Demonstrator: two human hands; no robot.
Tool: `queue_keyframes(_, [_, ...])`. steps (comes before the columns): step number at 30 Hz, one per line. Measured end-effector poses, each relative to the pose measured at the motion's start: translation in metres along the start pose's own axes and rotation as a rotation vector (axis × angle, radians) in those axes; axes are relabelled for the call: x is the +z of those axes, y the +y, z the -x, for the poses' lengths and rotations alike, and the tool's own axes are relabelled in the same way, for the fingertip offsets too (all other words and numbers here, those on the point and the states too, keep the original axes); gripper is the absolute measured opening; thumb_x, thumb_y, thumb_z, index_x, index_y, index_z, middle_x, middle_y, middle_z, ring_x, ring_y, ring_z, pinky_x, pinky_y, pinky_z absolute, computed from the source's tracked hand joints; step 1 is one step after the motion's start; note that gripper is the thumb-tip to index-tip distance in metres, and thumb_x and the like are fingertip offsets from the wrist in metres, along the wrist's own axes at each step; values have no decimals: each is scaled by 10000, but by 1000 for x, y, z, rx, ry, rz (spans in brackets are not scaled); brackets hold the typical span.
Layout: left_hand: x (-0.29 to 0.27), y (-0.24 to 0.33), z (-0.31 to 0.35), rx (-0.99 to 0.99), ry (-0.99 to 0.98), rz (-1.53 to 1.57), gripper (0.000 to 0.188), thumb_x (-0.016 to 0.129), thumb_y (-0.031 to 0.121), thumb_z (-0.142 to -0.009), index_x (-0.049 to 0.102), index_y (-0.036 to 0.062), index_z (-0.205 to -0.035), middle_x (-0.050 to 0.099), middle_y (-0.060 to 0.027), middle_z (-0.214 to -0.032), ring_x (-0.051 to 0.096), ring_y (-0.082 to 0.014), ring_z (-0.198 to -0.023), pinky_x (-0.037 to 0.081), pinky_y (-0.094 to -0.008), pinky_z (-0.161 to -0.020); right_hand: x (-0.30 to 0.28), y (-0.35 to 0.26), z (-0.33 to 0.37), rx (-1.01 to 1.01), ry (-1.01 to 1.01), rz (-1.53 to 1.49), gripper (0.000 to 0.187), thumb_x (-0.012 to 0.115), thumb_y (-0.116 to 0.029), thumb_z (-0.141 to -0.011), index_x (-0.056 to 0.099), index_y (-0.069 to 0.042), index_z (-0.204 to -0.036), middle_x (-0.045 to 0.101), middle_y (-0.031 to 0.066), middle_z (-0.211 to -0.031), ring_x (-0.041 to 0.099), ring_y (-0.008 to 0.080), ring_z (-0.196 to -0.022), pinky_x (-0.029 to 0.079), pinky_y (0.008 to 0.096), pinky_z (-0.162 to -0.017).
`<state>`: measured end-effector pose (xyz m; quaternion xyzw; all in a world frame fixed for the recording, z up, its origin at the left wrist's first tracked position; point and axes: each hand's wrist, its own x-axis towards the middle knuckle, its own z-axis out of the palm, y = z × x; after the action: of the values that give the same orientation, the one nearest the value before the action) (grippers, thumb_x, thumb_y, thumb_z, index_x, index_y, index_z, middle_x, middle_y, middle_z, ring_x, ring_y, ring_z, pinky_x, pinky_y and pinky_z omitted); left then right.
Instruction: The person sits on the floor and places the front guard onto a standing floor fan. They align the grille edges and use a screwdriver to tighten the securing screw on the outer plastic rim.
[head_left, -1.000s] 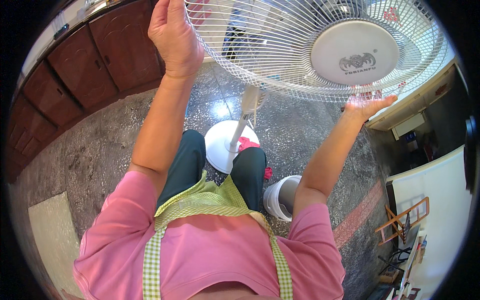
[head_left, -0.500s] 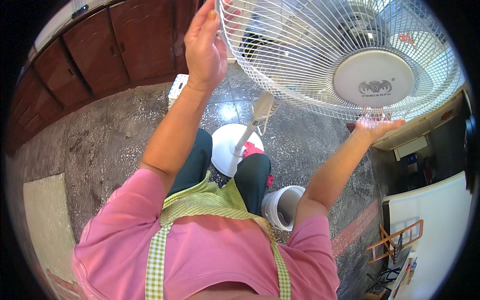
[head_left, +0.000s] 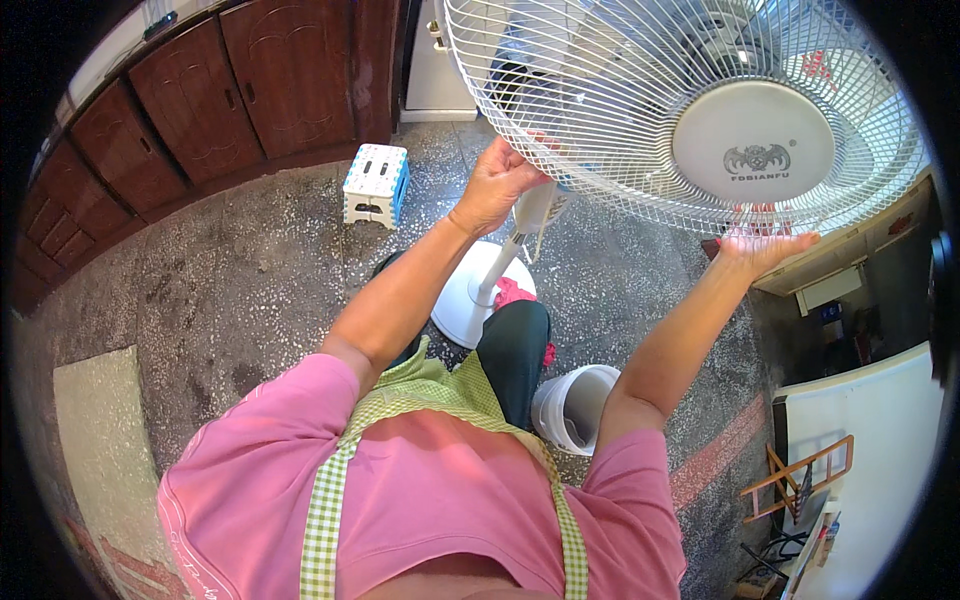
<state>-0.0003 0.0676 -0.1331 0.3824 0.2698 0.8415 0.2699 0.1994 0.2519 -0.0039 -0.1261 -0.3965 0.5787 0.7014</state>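
A white wire fan guard [head_left: 560,130] with a round plate [head_left: 752,140] at its centre fills the upper right of the head view. My left hand [head_left: 500,185] is closed at the guard's lower left rim, fingertips partly hidden there. At the lower rim, my right hand [head_left: 755,250] holds the guard from below; its fingers show through the wires and its thumb points right. Behind the guard, a white fan stand [head_left: 495,270] rises from a round base [head_left: 460,305]. Whether stand and guard are joined is hidden.
A pink cloth [head_left: 513,292] lies at the base beside my knee. A white bucket [head_left: 580,410] stands right of my leg. Further off are a patterned step stool [head_left: 377,180] and dark wooden cabinets [head_left: 285,80]. A wooden folding frame [head_left: 800,480] is at the lower right.
My left hand has moved down and right along the guard's rim, from its upper left side to its lower left. The right hand keeps its place under the guard. The stool now shows fully.
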Motion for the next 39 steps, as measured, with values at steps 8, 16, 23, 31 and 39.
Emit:
queue_keyframes(8, [13,-4,5,47,134,-19,218,492,7,-806,452,33,-1019,563,-90,-1004,568,-180,-897,487,-325,-773,8,-2,11,-9,49,5,869,429,-705,-675,224,-152,-1313,273,168,-1271,284,325,-1149,228,541,-917])
queue_keyframes(16, [26,-11,-2,155,335,-94,180,466,13,-818,453,37,-996,582,-55,-945,572,-116,-809,490,-238,-637,11,-4,22,-34,40,12,816,354,-707,-722,278,-115,-1279,349,136,-1196,323,280,-1117,245,521,-905])
queue_keyframes(23, [33,-10,-2,152,384,-61,158,489,37,-821,479,31,-978,595,-55,-911,583,-117,-768,492,-235,-615,13,-4,30,-127,47,26,790,330,-686,-749,266,-101,-1275,357,135,-1167,337,271,-1094,234,506,-919])
queue_keyframes(31, [30,-6,-3,122,418,-80,145,527,101,-828,502,19,-945,607,-76,-871,599,-134,-737,510,-260,-615,11,36,70,77,144,-107,829,322,-675,-761,160,-99,-1334,178,106,-1375,173,263,-1260,109,449,-1033])
queue_keyframes(39, [32,-5,4,121,407,-55,161,535,93,-820,497,0,-946,599,-90,-861,596,-148,-741,517,-271,-635,7,61,94,137,-108,-381,963,467,-767,-587,259,-145,-1292,274,65,-1321,272,256,-1185,200,518,-954])
